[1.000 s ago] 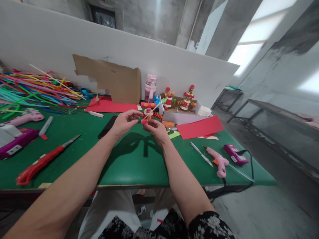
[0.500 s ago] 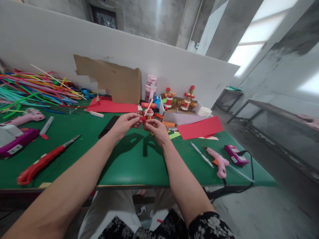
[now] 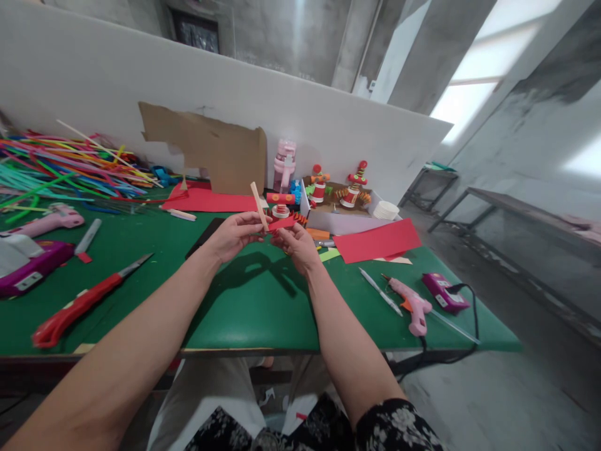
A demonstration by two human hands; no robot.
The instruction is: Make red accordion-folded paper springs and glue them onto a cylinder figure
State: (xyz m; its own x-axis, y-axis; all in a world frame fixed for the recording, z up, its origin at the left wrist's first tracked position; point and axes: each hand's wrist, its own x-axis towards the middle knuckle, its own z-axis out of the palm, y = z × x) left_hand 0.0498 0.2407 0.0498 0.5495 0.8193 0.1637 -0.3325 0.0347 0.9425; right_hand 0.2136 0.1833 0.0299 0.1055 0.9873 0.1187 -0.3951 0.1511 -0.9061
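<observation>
My left hand (image 3: 233,235) and my right hand (image 3: 297,241) meet above the green table (image 3: 244,307), both pinched on one small piece. It is a thin wooden stick (image 3: 258,203) that stands up and leans left, with a small red paper piece (image 3: 282,223) at its lower end. The left fingers pinch the stick near its base; the right fingers grip the red paper. Just behind the hands stands a small red and white craft figure (image 3: 280,205).
A white box (image 3: 338,219) with finished figures and a red sheet (image 3: 378,241) lie to the right. A pink glue gun (image 3: 410,305) and its cable sit at the front right. Red scissors (image 3: 75,307), another glue gun (image 3: 49,219) and piled coloured straws (image 3: 61,169) are left. A black phone (image 3: 204,237) lies near my left hand.
The stick has swung from leaning right to leaning left, and the red paper piece now sticks out flat to the right between my fingers. Both hands stayed in place.
</observation>
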